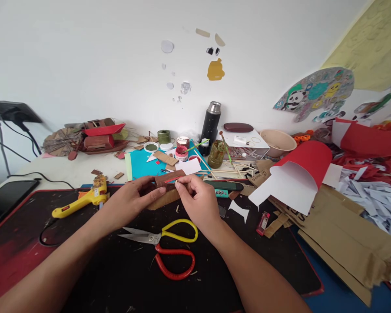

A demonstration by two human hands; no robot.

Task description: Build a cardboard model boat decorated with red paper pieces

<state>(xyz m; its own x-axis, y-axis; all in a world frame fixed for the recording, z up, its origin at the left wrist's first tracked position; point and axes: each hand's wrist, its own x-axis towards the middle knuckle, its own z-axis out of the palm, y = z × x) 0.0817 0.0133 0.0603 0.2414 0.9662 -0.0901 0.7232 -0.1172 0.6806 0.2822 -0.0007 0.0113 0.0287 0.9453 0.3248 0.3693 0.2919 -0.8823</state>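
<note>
My left hand (130, 202) is closed round a brown-painted cardboard piece (163, 178), thumb along its near edge. With thumb and fingertips, my right hand (198, 200) pinches the end of a thin red strip (171, 180), which lies against the brown piece's surface. Whether the strip is stuck there, I cannot tell. Below the hands shows a bare brown cardboard piece (164, 201), partly covered by my fingers. Closer to me, scissors (153, 238) with one yellow and one red handle lie on the dark mat (124, 278), their blades slightly apart.
A yellow glue gun (80, 203) lies left on the mat. Behind are paint jars (181, 153), a black thermos (211, 126) and a brown model boat (101, 141). Rolled red paper (308, 169), flat cardboard (342, 230) and a pink lighter (263, 223) lie to the right.
</note>
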